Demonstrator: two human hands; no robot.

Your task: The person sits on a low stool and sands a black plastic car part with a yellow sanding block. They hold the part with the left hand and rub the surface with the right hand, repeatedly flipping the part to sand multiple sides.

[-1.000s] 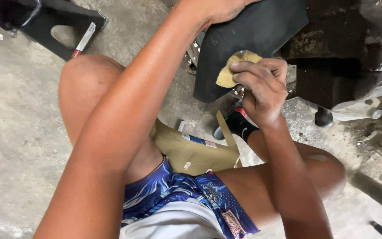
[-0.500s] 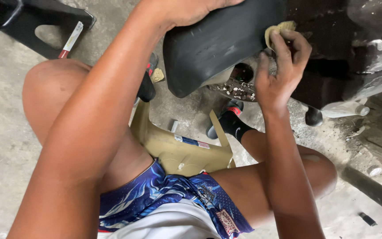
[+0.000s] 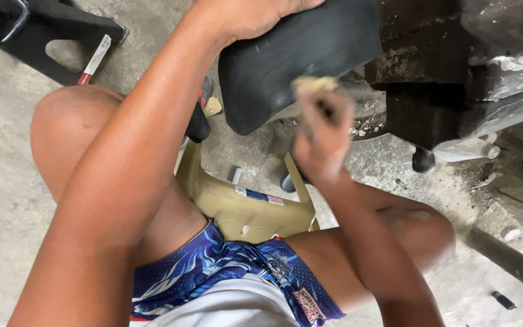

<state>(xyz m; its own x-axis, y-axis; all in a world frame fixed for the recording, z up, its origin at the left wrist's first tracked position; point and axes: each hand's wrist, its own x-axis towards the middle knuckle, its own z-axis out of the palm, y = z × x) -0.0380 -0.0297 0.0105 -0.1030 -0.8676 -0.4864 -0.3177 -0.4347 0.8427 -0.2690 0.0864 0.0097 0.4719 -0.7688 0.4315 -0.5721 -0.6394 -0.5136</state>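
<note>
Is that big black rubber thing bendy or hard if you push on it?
The black rubber piece probably bends: it curves over where the left hand grips its top edge. It looks thick, so it likely springs back rather than flopping. Its dull surface seems grippy, not slippery, as the right hand rubs it with a tan pad.

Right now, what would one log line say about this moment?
left hand: grips black rubber tube | right hand: presses yellow pad on tube, blurred | seat: tan stool
</note>
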